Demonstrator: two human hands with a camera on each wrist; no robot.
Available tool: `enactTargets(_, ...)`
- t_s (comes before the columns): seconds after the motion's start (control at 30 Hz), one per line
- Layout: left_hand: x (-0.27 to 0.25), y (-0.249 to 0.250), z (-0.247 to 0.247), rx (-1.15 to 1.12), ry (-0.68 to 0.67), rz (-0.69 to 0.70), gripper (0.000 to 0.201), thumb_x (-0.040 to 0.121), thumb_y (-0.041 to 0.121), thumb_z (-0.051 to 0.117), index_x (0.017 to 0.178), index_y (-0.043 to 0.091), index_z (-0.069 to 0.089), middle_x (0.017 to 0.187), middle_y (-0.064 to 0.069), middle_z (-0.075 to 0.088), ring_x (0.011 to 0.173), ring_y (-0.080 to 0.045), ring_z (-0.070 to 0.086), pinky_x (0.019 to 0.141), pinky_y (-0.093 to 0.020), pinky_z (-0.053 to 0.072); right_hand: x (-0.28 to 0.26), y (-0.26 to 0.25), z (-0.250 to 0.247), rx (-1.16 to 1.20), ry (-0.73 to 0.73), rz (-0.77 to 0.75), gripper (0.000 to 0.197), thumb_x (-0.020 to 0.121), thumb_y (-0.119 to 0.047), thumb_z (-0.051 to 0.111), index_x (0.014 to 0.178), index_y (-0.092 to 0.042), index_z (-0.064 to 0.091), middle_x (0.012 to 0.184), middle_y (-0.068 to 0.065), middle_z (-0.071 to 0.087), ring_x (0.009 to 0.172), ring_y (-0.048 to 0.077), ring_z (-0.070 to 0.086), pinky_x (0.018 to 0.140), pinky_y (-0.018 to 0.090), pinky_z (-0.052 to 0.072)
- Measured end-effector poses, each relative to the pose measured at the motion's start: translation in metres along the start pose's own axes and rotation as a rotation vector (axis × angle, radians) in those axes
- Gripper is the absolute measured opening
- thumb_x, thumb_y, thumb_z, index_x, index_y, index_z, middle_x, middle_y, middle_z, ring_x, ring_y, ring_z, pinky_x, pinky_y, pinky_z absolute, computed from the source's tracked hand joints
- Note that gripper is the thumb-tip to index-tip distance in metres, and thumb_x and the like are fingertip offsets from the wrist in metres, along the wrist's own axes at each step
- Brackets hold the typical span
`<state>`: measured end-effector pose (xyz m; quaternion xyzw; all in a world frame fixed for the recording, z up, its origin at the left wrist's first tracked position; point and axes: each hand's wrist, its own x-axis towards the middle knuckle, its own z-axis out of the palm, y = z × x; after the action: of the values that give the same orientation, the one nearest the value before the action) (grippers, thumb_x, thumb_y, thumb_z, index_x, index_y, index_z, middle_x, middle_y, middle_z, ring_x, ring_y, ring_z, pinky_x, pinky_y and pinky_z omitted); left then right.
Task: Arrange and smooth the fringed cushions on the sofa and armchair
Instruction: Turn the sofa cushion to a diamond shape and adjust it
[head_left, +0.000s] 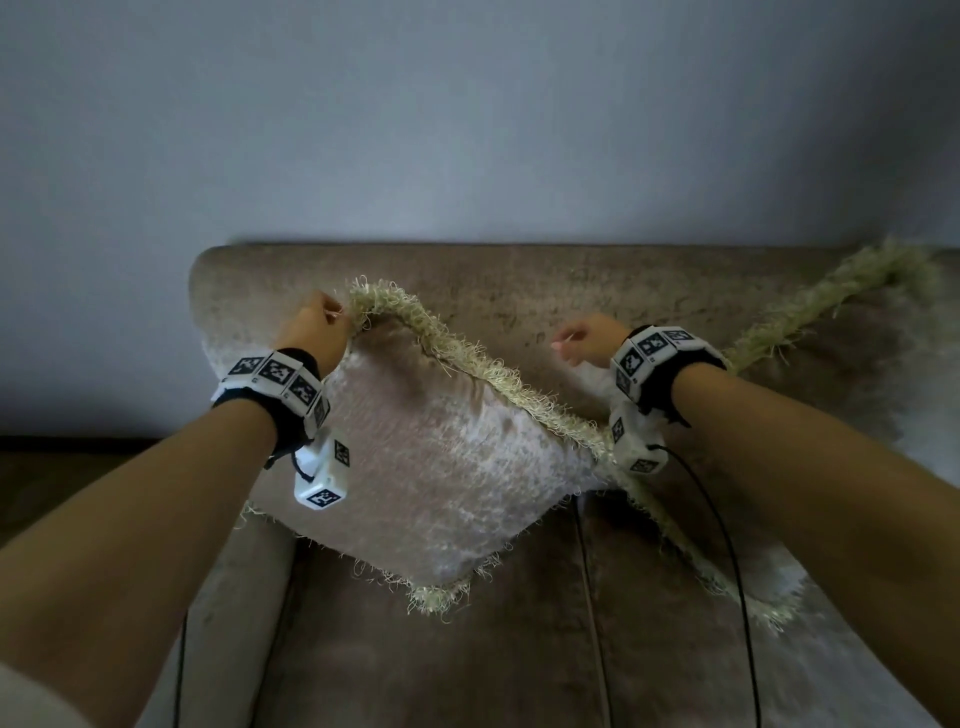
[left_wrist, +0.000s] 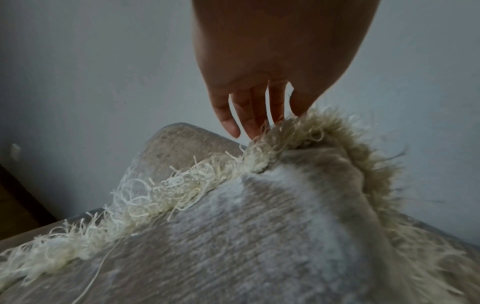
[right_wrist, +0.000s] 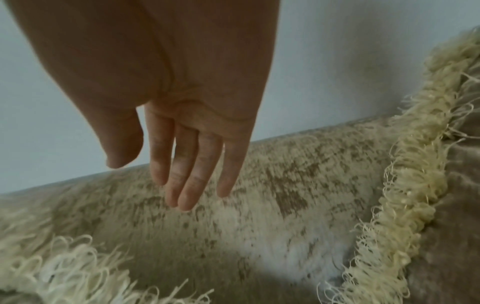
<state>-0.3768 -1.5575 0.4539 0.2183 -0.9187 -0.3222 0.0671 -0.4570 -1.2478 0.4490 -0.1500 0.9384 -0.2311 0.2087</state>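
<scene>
A pale velvet cushion with a cream fringe stands cornerwise on the brown sofa, leaning on the sofa back. My left hand is at its top corner. In the left wrist view the thumb and forefinger of that hand pinch the fringe there, above the cushion face. My right hand hovers over the sofa back with straight fingers and holds nothing. A second fringed cushion leans to the right of it, its fringe beside that hand.
The sofa's left armrest runs along the near left, and the seat lies below the cushions. A grey wall stands right behind the sofa. Dark floor shows at the left. Black cables hang from my wrists.
</scene>
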Motion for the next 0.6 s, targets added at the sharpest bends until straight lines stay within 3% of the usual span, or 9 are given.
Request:
enactTargets(0.13,-0.017,0.011,-0.007,-0.039,0.005,0.022,0.036,0.096,0.028,0.047,0.122,0.004,0.048,0.120,-0.016,0.058,0.106,-0.030,0.056,0.085,-0.036,0.044,-0.022,-0.006,-0.014,0.022,0.059,-0.035,0.028,0.095,-0.020,0.049,0.115,-0.004,0.059,0.107,0.012,0.066,0.087,0.017,0.059,0.079,0.026,0.048)
enactTargets(0.27,-0.044,0.023,-0.020,-0.069,0.014,0.030,0.037,0.095,0.028,0.049,0.124,0.005,0.047,0.119,-0.013,0.056,0.100,-0.027,0.055,0.084,-0.035,0.044,-0.047,-0.010,-0.024,0.011,0.111,-0.071,0.027,0.095,-0.024,0.050,0.111,-0.006,0.061,0.102,0.009,0.067,0.085,0.016,0.060,0.056,0.018,0.040)
enactTargets(0.3,-0.051,0.025,-0.025,-0.078,0.025,0.034,0.036,0.094,0.027,0.049,0.123,0.005,0.047,0.117,-0.013,0.057,0.100,-0.028,0.055,0.085,-0.036,0.044,-0.054,-0.013,-0.027,0.014,0.120,-0.087,0.027,0.095,-0.024,0.050,0.110,-0.006,0.062,0.102,0.009,0.067,0.086,0.017,0.061,0.058,0.020,0.043)
enactTargets(0.37,-0.062,0.029,-0.035,-0.088,0.037,0.024,0.035,0.094,0.027,0.050,0.121,0.005,0.048,0.113,-0.010,0.057,0.103,-0.029,0.056,0.086,-0.036,0.044,-0.063,-0.021,-0.032,0.035,0.155,-0.112,0.027,0.094,-0.024,0.050,0.108,-0.005,0.063,0.101,0.010,0.068,0.088,0.020,0.063,0.073,0.029,0.052)
enactTargets(0.43,-0.077,0.033,-0.050,-0.100,0.061,0.010,0.034,0.093,0.025,0.052,0.120,0.005,0.049,0.115,-0.013,0.058,0.103,-0.030,0.056,0.086,-0.037,0.045,-0.075,-0.034,-0.038,0.066,0.198,-0.150,0.026,0.094,-0.023,0.052,0.106,-0.004,0.064,0.099,0.011,0.069,0.085,0.020,0.064,0.083,0.033,0.051)
enactTargets(0.53,-0.100,0.041,-0.072,-0.086,0.127,-0.004,0.032,0.093,0.022,0.051,0.121,0.005,0.049,0.117,-0.014,0.057,0.098,-0.028,0.054,0.081,-0.033,0.043,-0.090,-0.057,-0.044,0.085,0.236,-0.218,0.024,0.093,-0.022,0.052,0.103,-0.005,0.065,0.094,0.009,0.070,0.079,0.018,0.063,0.082,0.033,0.052)
enactTargets(0.6,-0.116,0.044,-0.084,-0.061,0.161,-0.010,0.032,0.094,0.023,0.049,0.121,0.006,0.049,0.117,-0.012,0.057,0.096,-0.025,0.053,0.078,-0.030,0.041,-0.099,-0.071,-0.044,0.107,0.237,-0.270,0.023,0.094,-0.020,0.052,0.102,-0.005,0.066,0.091,0.009,0.069,0.075,0.017,0.062,0.072,0.025,0.050)
